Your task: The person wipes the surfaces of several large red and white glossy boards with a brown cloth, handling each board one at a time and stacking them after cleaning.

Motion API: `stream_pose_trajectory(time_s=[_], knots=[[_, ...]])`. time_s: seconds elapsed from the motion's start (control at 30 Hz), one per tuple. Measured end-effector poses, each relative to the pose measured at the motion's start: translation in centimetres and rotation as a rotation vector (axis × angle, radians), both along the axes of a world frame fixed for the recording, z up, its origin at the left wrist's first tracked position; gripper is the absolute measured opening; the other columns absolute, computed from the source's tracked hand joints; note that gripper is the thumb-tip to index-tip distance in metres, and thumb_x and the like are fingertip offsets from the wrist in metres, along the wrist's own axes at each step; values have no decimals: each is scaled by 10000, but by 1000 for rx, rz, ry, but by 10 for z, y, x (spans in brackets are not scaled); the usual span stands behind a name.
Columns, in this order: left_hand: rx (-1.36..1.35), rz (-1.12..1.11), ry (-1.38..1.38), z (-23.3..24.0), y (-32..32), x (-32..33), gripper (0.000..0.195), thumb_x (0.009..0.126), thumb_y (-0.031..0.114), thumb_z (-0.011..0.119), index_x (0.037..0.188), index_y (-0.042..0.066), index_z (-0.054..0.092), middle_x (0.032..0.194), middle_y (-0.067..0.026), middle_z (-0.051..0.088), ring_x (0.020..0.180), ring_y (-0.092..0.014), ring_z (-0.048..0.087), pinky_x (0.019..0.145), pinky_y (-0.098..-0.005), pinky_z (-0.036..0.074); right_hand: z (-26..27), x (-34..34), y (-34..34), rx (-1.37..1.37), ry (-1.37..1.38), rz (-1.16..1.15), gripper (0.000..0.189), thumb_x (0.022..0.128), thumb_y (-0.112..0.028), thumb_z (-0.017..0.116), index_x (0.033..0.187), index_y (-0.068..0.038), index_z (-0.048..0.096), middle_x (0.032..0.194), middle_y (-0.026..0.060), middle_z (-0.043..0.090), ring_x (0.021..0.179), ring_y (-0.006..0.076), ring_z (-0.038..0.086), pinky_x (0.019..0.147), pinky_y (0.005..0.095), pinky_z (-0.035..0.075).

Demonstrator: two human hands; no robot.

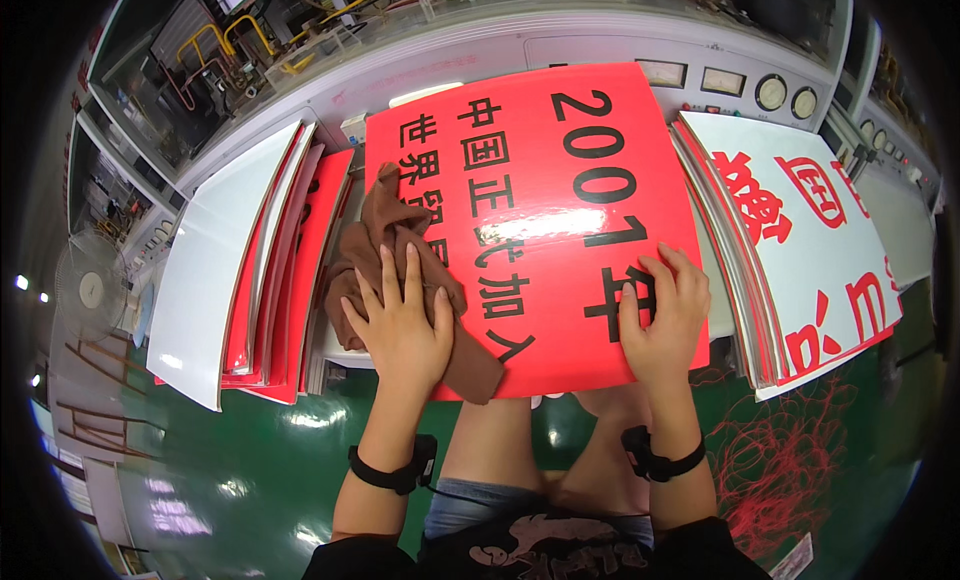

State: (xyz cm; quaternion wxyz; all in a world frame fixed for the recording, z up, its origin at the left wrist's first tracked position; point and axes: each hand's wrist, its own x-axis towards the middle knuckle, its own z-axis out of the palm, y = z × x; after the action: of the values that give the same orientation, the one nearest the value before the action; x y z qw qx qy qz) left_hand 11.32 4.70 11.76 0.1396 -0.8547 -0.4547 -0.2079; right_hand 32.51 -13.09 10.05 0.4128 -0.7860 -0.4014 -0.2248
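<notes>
A glossy red sign board [540, 280] with black printed characters lies before me, turned sideways to my view. Its near edge reaches out over my thighs. My left hand [409, 329] rests palm down, fingers spread, on a crumpled brown cloth [476, 366]. The cloth covers part of the board's left side and spills past its left edge. Near the board's right edge, my right hand [666, 310] touches the red surface with slightly bent fingers and the thumb apart. Neither hand is closed around anything.
Stacked boards stand on both sides: a left stack [225, 257] with a blank white top and a right stack [795, 280] with red characters. Behind is a grey panel with gauges [771, 92]. Tangled red string [780, 445] lies on the green floor [247, 460]. A fan [91, 287] stands far left.
</notes>
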Motion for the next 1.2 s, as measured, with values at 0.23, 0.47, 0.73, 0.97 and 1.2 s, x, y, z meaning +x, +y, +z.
stream_pose_trajectory(time_s=[0.23, 0.47, 0.73, 0.97, 1.2], knots=[[17, 4, 30, 4, 4, 20, 608, 969, 383, 496, 1534, 183, 394, 1590, -144, 345, 1440, -467, 301, 1134, -681, 166, 0, 0, -1, 31, 4, 0, 341, 799, -177, 692, 1109, -35, 669, 1296, 137, 572, 1239, 386, 489, 1032, 517, 369], [48, -99, 16, 7, 7, 52, 618, 950, 404, 511, 1517, 174, 421, 1585, -142, 354, 1448, -456, 290, 1127, -696, 160, 3, 0, -3, 81, 36, 21, 287, 792, -153, 693, 1051, -34, 659, 1248, 138, 592, 1217, 389, 505, 1025, 520, 372], [120, -316, 28, 18, -12, 109, 620, 928, 378, 547, 1501, 163, 447, 1592, -117, 348, 1464, -440, 269, 1124, -710, 148, 4, 5, -8, 218, 146, 128, 255, 827, -154, 688, 983, -14, 541, 1031, 135, 586, 1035, 346, 546, 1018, 499, 366], [125, -457, 66, 19, -35, 133, 633, 926, 362, 557, 1514, 169, 423, 1603, -109, 324, 1472, -435, 249, 1120, -708, 165, 0, 7, -10, 270, 139, 140, 278, 862, -171, 663, 1032, -5, 520, 1027, 145, 580, 999, 346, 539, 1039, 517, 355], [146, -588, 72, 20, -48, 156, 649, 915, 390, 555, 1501, 135, 437, 1579, -154, 350, 1436, -493, 269, 1104, -729, 160, 2, 5, -10, 328, 177, 134, 212, 892, -167, 634, 991, -21, 515, 967, 136, 558, 967, 344, 534, 1007, 506, 373]])
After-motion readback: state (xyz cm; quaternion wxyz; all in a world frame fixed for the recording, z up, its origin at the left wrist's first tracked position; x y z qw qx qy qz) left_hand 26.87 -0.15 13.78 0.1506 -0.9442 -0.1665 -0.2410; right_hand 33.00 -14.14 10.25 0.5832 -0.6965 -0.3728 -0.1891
